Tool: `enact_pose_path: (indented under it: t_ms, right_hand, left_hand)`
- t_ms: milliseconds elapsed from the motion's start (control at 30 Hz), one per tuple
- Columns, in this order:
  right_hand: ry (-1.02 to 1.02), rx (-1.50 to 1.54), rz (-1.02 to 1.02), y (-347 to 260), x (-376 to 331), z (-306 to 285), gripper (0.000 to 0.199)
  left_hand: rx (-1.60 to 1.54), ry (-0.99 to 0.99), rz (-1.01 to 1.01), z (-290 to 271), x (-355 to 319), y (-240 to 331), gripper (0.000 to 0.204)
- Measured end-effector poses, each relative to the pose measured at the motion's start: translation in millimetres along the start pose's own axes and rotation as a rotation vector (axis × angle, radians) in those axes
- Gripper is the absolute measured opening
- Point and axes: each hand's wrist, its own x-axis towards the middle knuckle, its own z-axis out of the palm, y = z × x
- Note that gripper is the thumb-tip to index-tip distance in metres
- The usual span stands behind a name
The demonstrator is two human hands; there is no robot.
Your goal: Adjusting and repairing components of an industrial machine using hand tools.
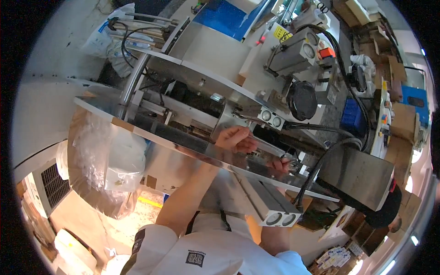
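Through the head view I see my left hand (pixel 236 139) curled narrow at the left end of the bar (pixel 269 147), which slants behind the panel (pixel 174 145); whether it grips, I cannot tell. My right hand (pixel 279 164), partly hidden, sits beside the fitting (pixel 294 166), its hold unclear to me

One wide fisheye view is looking steeply down from the head, over the close white shirt (pixel 222 250) and across the near edge of the bench (pixel 176 137), framing the left fingers (pixel 246 144) near its middle and bending straight edges toward its dark rim.
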Motion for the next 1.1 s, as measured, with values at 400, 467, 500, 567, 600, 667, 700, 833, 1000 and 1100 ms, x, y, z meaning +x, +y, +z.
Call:
enact_pose_path:
  t_ms: [400, 467, 500, 567, 600, 667, 700, 833, 1000, 1100]
  right_hand:
    - [-0.2, 0.348, 0.225, -7, 24, 37, 0.037]
    - [-0.187, 0.204, 0.14, 0, 22, 40, 0.041]
    - [-0.185, 0.2, 0.14, 4, 25, 33, 0.041]
    - [-0.385, 0.125, 0.124, 11, 36, 14, 0.048]
    - [-0.386, 0.124, 0.128, 13, 36, 9, 0.048]
    - [-0.297, -0.089, 0.165, 17, 34, 6, 0.05]
    - [-0.301, -0.089, 0.169, 19, 37, 2, 0.05]
    - [-0.461, -0.632, 0.136, 7, 58, -42, 0.06]
    - [-0.07, -0.73, 0.417, -4, 22, 21, 0.067]
    - [-0.083, -0.66, 0.281, 6, 31, -6, 0.06]
  left_hand:
    - [-0.434, -0.023, -0.233, -7, 8, -22, 0.022]
    - [-0.744, -0.442, -0.246, -9, 13, -24, 0.02]
    - [-0.748, -0.443, -0.247, -7, 15, -24, 0.02]
    - [-1.11, -0.372, -0.382, 5, 16, -21, 0.017]
    - [-1.113, -0.372, -0.378, 5, 16, -22, 0.017]
    - [-1.16, -0.478, -0.319, 3, 12, -23, 0.016]
    - [-1.161, -0.477, -0.313, 1, 11, -22, 0.016]
    - [-0.671, -0.408, -0.218, 4, 1, -8, 0.013]
    - [0.036, -0.121, -0.014, -11, -8, 13, 0.022]
    - [0.106, -0.028, 0.065, -18, -3, 20, 0.027]
